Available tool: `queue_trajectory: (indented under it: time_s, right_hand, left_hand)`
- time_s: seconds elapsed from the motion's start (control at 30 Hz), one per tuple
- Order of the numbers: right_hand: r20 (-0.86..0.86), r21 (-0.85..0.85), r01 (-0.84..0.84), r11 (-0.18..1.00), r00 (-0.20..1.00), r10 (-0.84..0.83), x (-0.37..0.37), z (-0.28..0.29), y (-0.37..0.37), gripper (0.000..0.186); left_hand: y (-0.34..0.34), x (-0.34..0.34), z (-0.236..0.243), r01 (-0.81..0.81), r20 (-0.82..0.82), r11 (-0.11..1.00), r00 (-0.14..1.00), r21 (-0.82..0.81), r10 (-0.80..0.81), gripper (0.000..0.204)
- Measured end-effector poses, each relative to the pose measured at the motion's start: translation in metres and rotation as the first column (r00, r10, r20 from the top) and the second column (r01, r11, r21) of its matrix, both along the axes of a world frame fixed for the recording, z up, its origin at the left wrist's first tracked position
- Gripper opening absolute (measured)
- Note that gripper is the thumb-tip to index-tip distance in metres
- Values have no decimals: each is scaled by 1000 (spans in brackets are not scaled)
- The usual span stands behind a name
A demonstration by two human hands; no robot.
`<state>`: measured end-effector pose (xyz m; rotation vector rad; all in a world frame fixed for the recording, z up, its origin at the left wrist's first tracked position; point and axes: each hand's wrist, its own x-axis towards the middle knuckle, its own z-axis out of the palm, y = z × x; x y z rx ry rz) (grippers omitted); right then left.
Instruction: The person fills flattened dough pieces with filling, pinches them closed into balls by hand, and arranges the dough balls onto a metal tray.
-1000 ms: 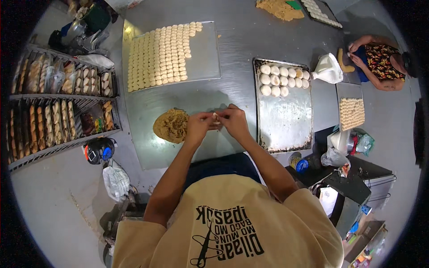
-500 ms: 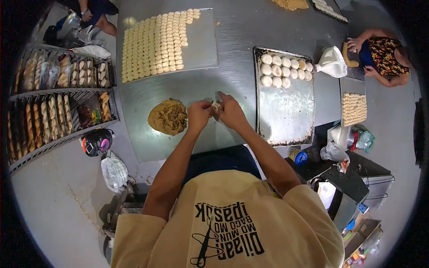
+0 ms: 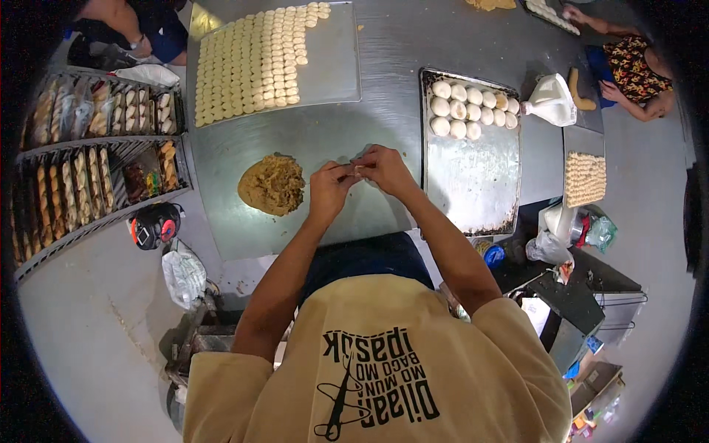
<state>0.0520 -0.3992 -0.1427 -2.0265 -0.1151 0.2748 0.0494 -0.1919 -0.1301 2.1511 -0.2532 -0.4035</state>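
Note:
My left hand (image 3: pixel 329 190) and my right hand (image 3: pixel 388 173) meet over the metal table (image 3: pixel 310 136), fingertips pinched together. Between them is a small pale piece of dough (image 3: pixel 357 170), mostly covered by the fingers. Left of my hands lies a mound of brown, crumbly filling (image 3: pixel 270 184). To their right is a worn baking tray (image 3: pixel 476 184) with rows of round white dough balls (image 3: pixel 458 111) at its far end.
At the far left, a sheet (image 3: pixel 329 74) carries many small pale dough pieces (image 3: pixel 247 66). A rack of breads (image 3: pixel 81 177) stands left of the table. A white jug-like container (image 3: pixel 551 100) sits beyond the tray. A co-worker (image 3: pixel 636 70) is at the far right.
My right fingers have folded in over the dough, hiding more of it. The co-worker at right has moved one hand from the dough roll to the far tray. The view has shifted slightly.

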Motion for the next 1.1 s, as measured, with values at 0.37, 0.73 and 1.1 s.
queue_trajectory:
  time_s: [0.37, 0.73, 1.1]
  right_hand:
    - [65, 64, 105, 992, 992, -109, -33, 26, 15, 78]
    - [544, -297, 52, 953, 830, 124, -44, -5, 10, 71]
    - [347, -346, 283, 894, 924, -159, 29, -5, 31, 62]
  left_hand:
    - [-4, 9, 5, 8, 66, 1000, 998, -18, -7, 26]
    - [-3, -33, -11, 65, 370, 991, 923, 121, -106, 38]
    - [24, -30, 39, -90, 495, 954, 867, 286, -67, 38]
